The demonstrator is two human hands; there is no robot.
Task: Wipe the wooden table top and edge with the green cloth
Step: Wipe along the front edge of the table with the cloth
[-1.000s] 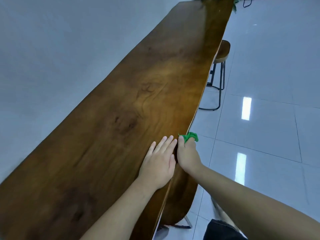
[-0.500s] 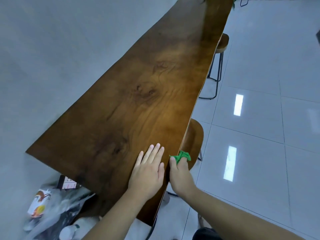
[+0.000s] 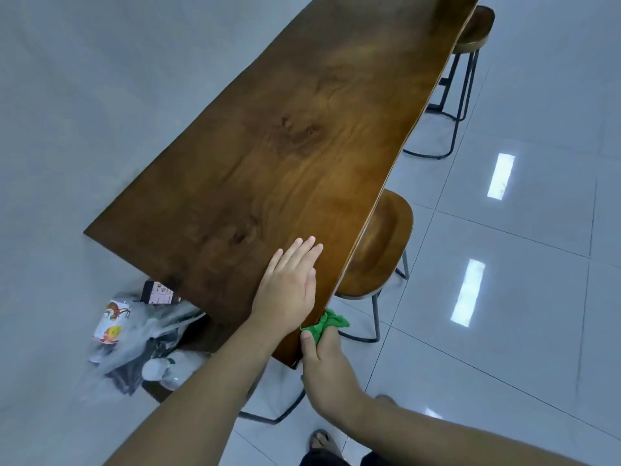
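Observation:
A long dark wooden table [image 3: 302,136] runs from the near corner away to the upper right. My left hand [image 3: 289,287] lies flat on its top near the right edge, fingers together and pointing away. My right hand [image 3: 322,358] grips a small bunched green cloth [image 3: 327,324] and presses it against the table's right side edge, close to the near corner. Only a tuft of the cloth shows above my fingers.
A wooden stool [image 3: 376,250] on black metal legs stands half under the table just beyond my hands, and a second stool [image 3: 472,31] stands farther along. Plastic bags, a box and bottles [image 3: 134,341] lie on the floor under the near end. Glossy tiles stretch to the right.
Both hands have slid along the table's right edge toward the near corner, the cloth rubbing the side edge. The view has backed off, bringing the near end and the bags into sight.

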